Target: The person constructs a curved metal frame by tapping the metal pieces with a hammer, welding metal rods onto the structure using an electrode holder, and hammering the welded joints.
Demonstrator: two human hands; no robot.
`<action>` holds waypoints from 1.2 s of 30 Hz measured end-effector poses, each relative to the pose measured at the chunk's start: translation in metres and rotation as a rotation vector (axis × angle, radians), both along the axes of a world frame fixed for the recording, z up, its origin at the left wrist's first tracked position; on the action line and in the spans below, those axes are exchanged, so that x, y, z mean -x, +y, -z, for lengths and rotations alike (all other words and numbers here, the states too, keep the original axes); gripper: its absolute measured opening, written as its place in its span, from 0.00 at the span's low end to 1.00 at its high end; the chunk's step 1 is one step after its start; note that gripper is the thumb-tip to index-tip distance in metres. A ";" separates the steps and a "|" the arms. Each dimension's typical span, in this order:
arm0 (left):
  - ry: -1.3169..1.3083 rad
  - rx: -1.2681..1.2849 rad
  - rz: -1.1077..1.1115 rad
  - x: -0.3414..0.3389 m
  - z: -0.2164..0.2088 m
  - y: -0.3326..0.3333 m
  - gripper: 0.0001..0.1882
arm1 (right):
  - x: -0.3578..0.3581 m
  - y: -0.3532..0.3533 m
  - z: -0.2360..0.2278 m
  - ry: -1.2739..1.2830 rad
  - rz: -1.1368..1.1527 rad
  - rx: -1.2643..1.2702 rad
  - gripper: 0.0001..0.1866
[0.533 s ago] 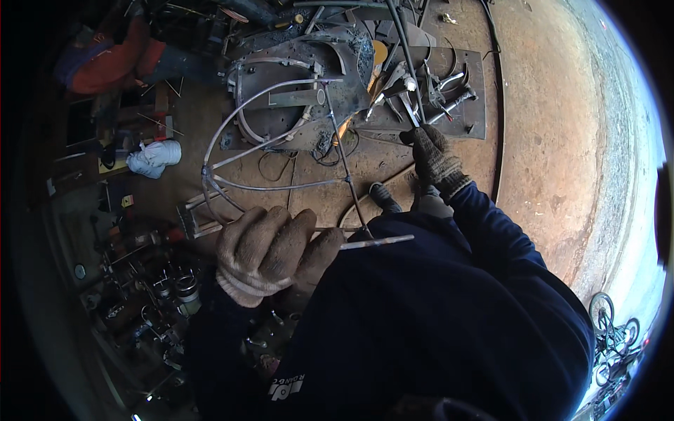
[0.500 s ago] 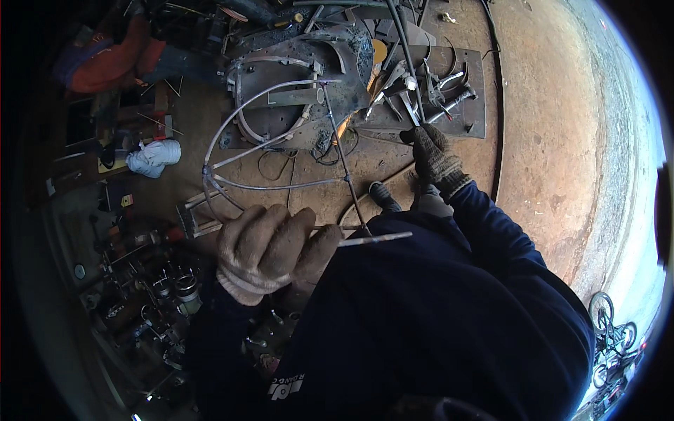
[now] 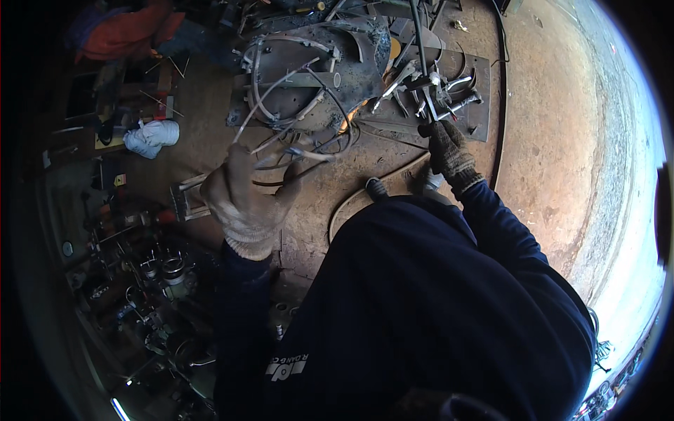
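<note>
My left hand (image 3: 246,201), in a worn pale glove, is closed around one end of a frame of bent, welded metal rods (image 3: 314,154). Blur softens its fingers, and the exact grip is partly hidden. The frame's curved rods extend toward the far plate, overlapping it in view. My right hand (image 3: 451,156), in a darker knitted glove, grips the near end of a long dark metal bar (image 3: 420,52). That bar runs away from me, above a plate of loose metal parts.
A large metal plate (image 3: 358,74) with a ring of bent rod lies ahead. Clamps and hand tools (image 3: 460,98) crowd its right side. A hose (image 3: 379,179) crosses the floor near my feet. White cloth (image 3: 151,137) and a person in orange (image 3: 130,35) are at the left.
My left hand has turned and moved slightly up and away from my body, swinging the rod frame farther out. My right hand has shifted a little right, still holding the bar.
</note>
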State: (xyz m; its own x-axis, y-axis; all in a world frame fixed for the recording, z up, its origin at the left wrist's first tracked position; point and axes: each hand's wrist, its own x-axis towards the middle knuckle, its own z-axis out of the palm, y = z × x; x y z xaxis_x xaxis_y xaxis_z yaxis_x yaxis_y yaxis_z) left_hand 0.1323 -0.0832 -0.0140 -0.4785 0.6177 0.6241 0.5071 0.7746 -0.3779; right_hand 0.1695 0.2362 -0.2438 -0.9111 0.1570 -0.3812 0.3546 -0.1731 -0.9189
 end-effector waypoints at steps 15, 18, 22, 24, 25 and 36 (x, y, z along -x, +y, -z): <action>-0.856 -1.213 -0.480 -0.027 0.037 -0.046 0.50 | -0.004 -0.013 -0.021 -0.017 -0.037 0.049 0.22; -0.922 -1.490 -0.438 -0.046 0.120 -0.050 0.36 | -0.011 -0.011 -0.014 0.081 -0.034 -0.037 0.22; -1.304 -1.930 -0.619 -0.058 0.170 -0.026 0.44 | -0.022 -0.002 -0.031 0.092 -0.044 -0.049 0.22; -1.267 -2.032 -0.614 -0.059 0.196 -0.008 0.45 | -0.023 0.003 -0.033 0.127 -0.091 -0.113 0.22; -1.223 -2.104 -0.615 -0.059 0.207 -0.003 0.45 | -0.023 0.001 -0.037 0.128 -0.118 -0.120 0.21; -1.230 -2.154 -0.466 -0.040 0.263 0.014 0.37 | -0.016 -0.050 -0.085 0.155 -0.340 -0.251 0.20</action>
State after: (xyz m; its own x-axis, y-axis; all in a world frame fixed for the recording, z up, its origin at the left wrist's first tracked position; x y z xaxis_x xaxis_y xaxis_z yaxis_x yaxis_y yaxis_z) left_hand 0.1726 -0.0690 -0.2767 -0.7726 -0.3378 -0.5376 -0.4117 -0.3780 0.8292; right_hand 0.1856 0.1860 -0.1586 -0.9703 -0.0911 -0.2243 0.2075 0.1641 -0.9644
